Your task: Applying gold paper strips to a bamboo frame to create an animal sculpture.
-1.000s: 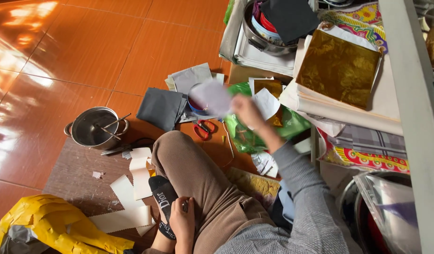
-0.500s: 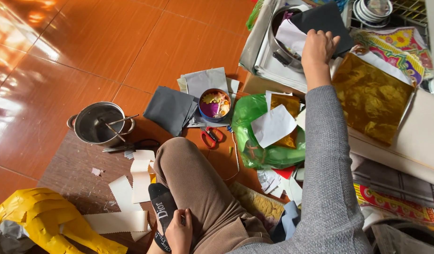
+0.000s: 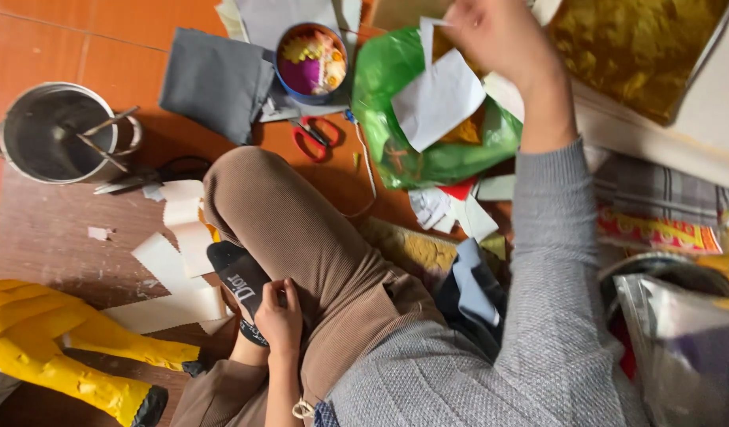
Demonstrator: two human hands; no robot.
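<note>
Two hands, one view, head cam. Our right hand (image 3: 499, 35) is up at 1 o'clock, fingers pinched on a white paper scrap (image 3: 438, 99) that hangs over the green plastic bag (image 3: 427, 150); held by its top edge so it dangles free, prob. to keep it off the clutter. Our left hand (image 3: 279, 320) sits at 7 o'clock, curled loosely on the black sock (image 3: 239, 289) of our tucked foot, likely just bracing; holds nothing we can see. Red scissors (image 3: 313, 138) and a round tin (image 3: 311, 63) of bits lie at 11, within reach. Steel pot (image 3: 56, 134) at 9. Surface: orange tiled floor (image 3: 88, 32), w/ a brown mat (image 3: 48, 237) under paper strips.
</note>
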